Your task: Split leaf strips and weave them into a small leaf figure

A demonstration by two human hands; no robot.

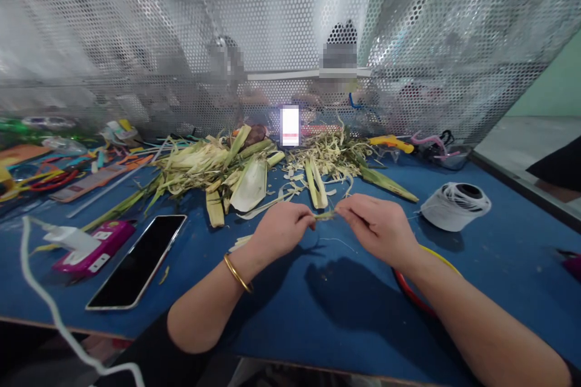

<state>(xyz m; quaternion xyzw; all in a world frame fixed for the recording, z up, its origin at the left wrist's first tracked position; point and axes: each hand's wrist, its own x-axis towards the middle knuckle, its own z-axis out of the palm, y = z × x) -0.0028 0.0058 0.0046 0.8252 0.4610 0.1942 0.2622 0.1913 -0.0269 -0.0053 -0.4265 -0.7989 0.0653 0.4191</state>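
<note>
My left hand (285,228) is closed, its thumb and fingers pinching a short, thin, pale green strip of corn husk (324,216). Opposite it, my right hand (377,227) is closed too, with fingertips pressed together at the strip's far end. A fine white thread seems to run from these fingers toward a spool of white thread (455,207) at the right. Just beyond both hands lies a folded piece of husk (316,184). Another fine thread end (338,242) rests on the blue table below the strip.
A pile of corn husks (195,163) and shreds (336,154) spreads along the back. Left are a phone (138,263), a purple block (97,248) and a white charger with cable (72,239). A red and yellow ring (408,290) lies under my right forearm. Perforated metal (281,18) stands behind.
</note>
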